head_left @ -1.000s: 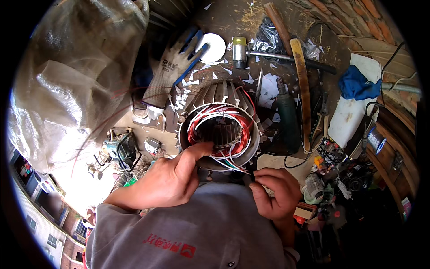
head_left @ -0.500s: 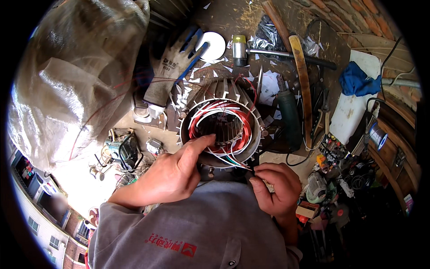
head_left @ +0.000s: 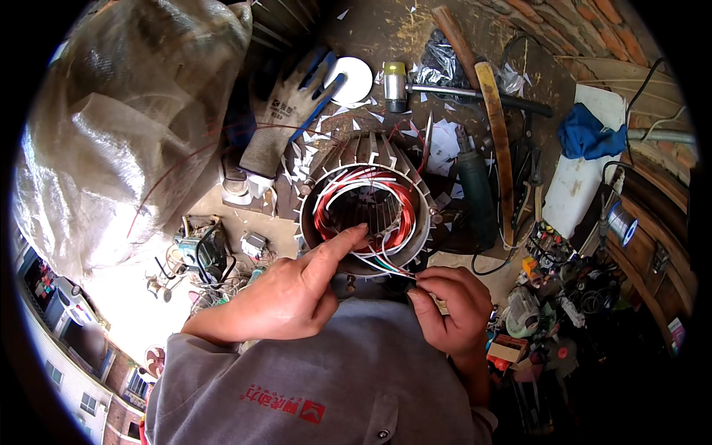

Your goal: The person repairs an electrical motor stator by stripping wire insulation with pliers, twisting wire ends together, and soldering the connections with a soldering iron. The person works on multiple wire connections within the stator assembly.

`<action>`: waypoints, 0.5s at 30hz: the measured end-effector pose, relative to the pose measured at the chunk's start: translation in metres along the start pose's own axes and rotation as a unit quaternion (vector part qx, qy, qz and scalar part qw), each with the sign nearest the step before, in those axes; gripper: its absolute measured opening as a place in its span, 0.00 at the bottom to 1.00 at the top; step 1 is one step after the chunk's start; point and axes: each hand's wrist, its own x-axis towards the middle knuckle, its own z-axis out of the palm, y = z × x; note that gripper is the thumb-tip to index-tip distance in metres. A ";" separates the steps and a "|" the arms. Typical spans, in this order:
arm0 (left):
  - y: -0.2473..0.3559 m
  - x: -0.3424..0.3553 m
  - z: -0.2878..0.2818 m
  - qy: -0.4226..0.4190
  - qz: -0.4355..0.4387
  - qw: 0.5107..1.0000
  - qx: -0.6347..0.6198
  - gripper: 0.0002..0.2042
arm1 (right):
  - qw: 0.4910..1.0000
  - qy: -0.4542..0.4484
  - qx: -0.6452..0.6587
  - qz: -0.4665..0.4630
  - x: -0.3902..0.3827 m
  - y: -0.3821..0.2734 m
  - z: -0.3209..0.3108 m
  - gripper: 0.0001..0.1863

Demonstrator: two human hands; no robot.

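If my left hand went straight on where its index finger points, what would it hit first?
Probably the red coil, on its far right side across the opening. Depth is hard to judge, though, so your left hand might meet the slotted inner wall first.

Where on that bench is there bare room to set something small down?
Mostly bare: the bench beyond the white disc and the hammer head, with just a few paper scraps. Crowded: right of the motor housing, where a green tool and curved wooden strip lie close, and left, by the glove.
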 end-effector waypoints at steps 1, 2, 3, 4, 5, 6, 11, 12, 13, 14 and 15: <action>0.000 0.001 0.000 -0.002 0.002 1.000 0.001 0.43 | 1.000 0.001 -0.001 0.001 0.000 0.000 0.000 0.10; 0.000 0.001 0.001 -0.002 0.007 1.000 -0.002 0.43 | 1.000 0.003 -0.002 0.001 -0.001 0.001 0.000 0.10; 0.000 0.002 0.001 -0.002 0.012 1.000 -0.006 0.42 | 1.000 0.004 -0.004 0.002 -0.001 0.001 0.000 0.10; 0.000 0.003 0.002 -0.001 0.017 1.000 -0.009 0.42 | 1.000 0.004 -0.004 0.002 -0.001 0.001 -0.001 0.10; 0.000 0.004 0.003 0.000 0.019 1.000 -0.009 0.42 | 1.000 0.004 -0.004 0.003 0.000 0.000 -0.001 0.10; 0.000 0.006 0.003 0.001 0.021 1.000 -0.009 0.42 | 1.000 0.004 -0.005 0.004 0.000 -0.001 -0.001 0.09; -0.001 0.009 0.005 0.006 0.029 0.999 -0.013 0.41 | 1.000 0.004 -0.007 0.008 -0.002 0.000 -0.001 0.09; -0.001 0.009 0.005 0.005 0.029 0.999 -0.014 0.41 | 1.000 0.004 -0.009 0.007 -0.002 0.000 -0.001 0.09; -0.001 0.010 0.005 0.004 0.030 0.999 -0.015 0.41 | 1.000 0.002 -0.009 0.008 -0.002 0.000 -0.001 0.09; -0.002 0.009 0.005 0.011 0.037 0.999 -0.010 0.41 | 1.000 0.001 -0.009 0.009 -0.003 0.000 -0.001 0.09; -0.004 0.009 0.007 0.018 0.045 0.999 -0.006 0.40 | 1.000 -0.001 -0.009 0.010 -0.003 -0.001 -0.002 0.09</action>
